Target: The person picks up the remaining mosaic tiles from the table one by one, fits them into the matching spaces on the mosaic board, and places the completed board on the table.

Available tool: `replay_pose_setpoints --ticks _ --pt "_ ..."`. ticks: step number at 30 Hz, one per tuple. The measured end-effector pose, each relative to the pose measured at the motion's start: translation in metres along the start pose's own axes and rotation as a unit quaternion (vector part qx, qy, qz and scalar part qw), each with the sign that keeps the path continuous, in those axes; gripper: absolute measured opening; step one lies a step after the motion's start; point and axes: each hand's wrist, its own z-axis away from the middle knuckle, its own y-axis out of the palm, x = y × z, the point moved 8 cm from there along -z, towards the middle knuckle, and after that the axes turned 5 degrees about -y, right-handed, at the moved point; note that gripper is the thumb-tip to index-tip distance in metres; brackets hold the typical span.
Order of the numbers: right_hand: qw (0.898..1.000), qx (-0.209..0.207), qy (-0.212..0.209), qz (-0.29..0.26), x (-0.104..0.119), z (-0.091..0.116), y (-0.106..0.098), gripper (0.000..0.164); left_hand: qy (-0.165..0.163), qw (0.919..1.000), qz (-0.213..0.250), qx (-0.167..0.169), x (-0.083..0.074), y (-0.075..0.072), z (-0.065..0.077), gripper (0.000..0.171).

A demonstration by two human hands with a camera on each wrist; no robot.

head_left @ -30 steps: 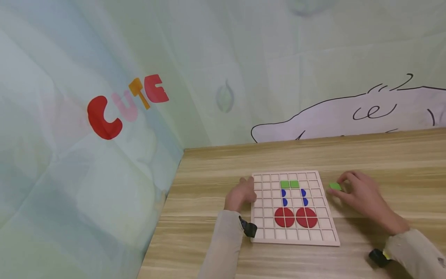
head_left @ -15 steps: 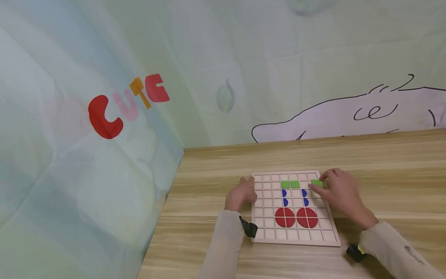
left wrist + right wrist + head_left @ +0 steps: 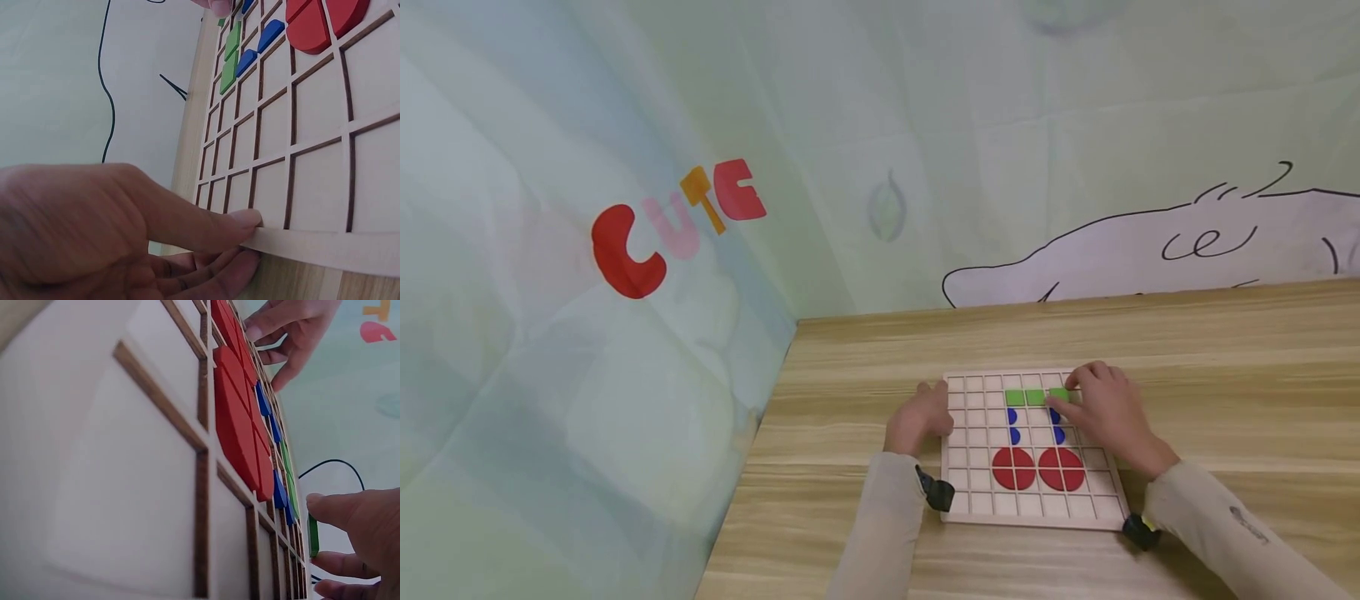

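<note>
A pale wooden board [image 3: 979, 478] with a raised grid lies on the table. My left hand [image 3: 919, 419] holds its left edge; in the left wrist view the thumb [image 3: 219, 230] lies on the rim and the other fingers are below it. My right hand [image 3: 1112, 414] pinches a green square tile [image 3: 314, 536] between thumb and fingertips, close over the upper row. Left of it in that row sit two green squares [image 3: 1015, 397]. Beneath are several blue half-round pieces [image 3: 1015, 436], then two red circles [image 3: 1013, 468] made of quarter pieces.
The wood-grain table [image 3: 865, 350] extends around the board. Behind it hangs a pale cloth backdrop [image 3: 880, 125] with a line drawing and coloured letters. A black wrist camera [image 3: 935, 490] on the left arm overlaps the board's lower left corner in the head view.
My right hand has carried the green square left, from beside the board to over its upper row, near the two green squares. My left hand has stayed at the board's edge.
</note>
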Motion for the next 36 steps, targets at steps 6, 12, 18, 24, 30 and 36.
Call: replay_pose_setpoints --ticks 6,12,18,24,30,36 --pt "1.0 0.01 0.005 0.002 -0.0004 -0.0041 0.0054 0.041 0.002 1.0 0.003 0.001 0.0001 -0.0006 0.0014 0.066" --pt "1.0 0.009 0.006 0.013 -0.0026 -0.0049 0.0087 0.041 0.001 1.0 0.007 0.001 -0.0003 -0.0006 0.0012 0.066" --pt "1.0 0.004 -0.001 0.013 -0.0026 -0.0059 0.0086 0.041 0.001 1.0 0.008 0.006 0.0019 0.0016 -0.0043 0.066" --pt "1.0 0.005 -0.002 0.012 -0.0032 -0.0069 0.0089 0.04 -0.002 1.0 0.005 0.003 0.0003 -0.0013 0.0012 0.066" --pt "1.0 0.01 -0.003 0.004 -0.0026 -0.0065 0.0087 0.039 -0.008 1.0 -0.004 -0.001 0.0 -0.0021 0.0039 0.065" --pt "1.0 0.01 -0.002 0.001 -0.0028 -0.0054 0.0066 0.037 -0.005 1.0 -0.006 0.006 -0.0001 -0.0004 0.0024 0.064"
